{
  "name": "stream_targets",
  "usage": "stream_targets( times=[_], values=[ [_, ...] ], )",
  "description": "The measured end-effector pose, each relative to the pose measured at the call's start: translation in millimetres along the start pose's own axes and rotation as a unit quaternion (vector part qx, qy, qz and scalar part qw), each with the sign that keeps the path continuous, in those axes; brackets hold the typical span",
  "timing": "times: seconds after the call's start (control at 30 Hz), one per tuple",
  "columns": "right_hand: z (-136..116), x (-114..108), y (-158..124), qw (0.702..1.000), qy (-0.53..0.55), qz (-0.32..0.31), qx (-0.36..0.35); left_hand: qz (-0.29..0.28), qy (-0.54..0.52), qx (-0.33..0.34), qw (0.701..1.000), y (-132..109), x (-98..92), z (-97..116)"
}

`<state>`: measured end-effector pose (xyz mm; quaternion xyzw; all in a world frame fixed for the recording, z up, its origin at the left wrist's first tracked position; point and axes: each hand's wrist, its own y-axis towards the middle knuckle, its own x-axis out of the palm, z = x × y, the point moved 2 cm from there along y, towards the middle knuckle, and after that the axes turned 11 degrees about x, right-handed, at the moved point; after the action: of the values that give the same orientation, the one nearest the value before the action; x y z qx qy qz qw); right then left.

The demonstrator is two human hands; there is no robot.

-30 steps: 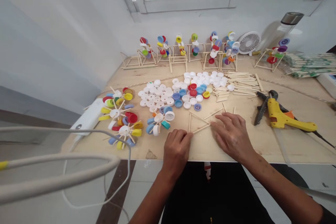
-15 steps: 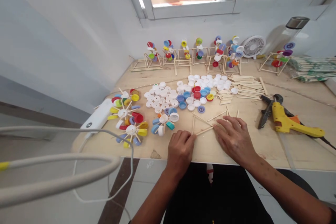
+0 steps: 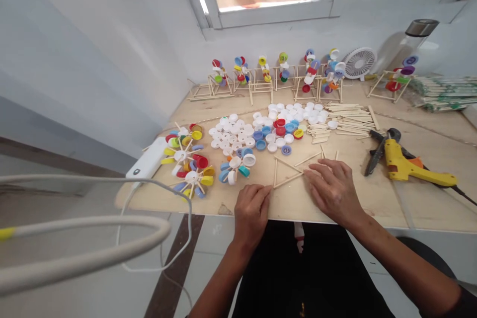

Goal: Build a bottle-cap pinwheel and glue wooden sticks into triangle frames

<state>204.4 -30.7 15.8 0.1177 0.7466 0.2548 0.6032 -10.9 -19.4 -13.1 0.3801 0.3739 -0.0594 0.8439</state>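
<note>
2 bare hands rest at the near edge of a plywood tabletop [image 3: 372, 198]. The left hand [image 3: 251, 211] is loosely curled, its fingertips touching the near corner of a triangle of 3 thin wooden sticks [image 3: 285, 171] that lies flat on the board. The right hand [image 3: 331, 191] lies palm down with fingers spread, pressing the triangle's right corner; neither hand is clenched around anything. A few loose sticks [image 3: 320, 156] lie just beyond the right hand's fingers.

Judging by the layout, this frame is at an early stage: 1 flat triangle is formed, with no cap wheel on it.

To the left of the left hand, just beyond it, sit several finished cap wheels [image 3: 190, 164], coloured bottle caps on stick spokes. Beyond the triangle lies a spread of loose bottle caps [image 3: 261, 131], mostly white, and a pile of cut sticks [image 3: 346, 119]. Well to the right of the right hand are a yellow glue gun [image 3: 410, 169] and black pliers [image 3: 378, 149].

Farthest away, against the wall, stands a row of about 7 finished stick stands with cap wheels [image 3: 283, 74], beside a small white fan [image 3: 358, 63].
</note>
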Motion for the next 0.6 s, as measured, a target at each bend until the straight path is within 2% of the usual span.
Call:
stream_targets(
  times=[0.27,0.6],
  values=[
    [-1.5,4.0,-1.1,1.000,-0.008,-0.028,-0.001,-0.024,0.092,0.071,0.993,-2.0,4.6,5.3],
    [-0.6,5.7,1.1,0.999,0.010,-0.032,0.005,-0.041,0.098,0.080,0.991,0.8,2.9,6.5]
  ],
)
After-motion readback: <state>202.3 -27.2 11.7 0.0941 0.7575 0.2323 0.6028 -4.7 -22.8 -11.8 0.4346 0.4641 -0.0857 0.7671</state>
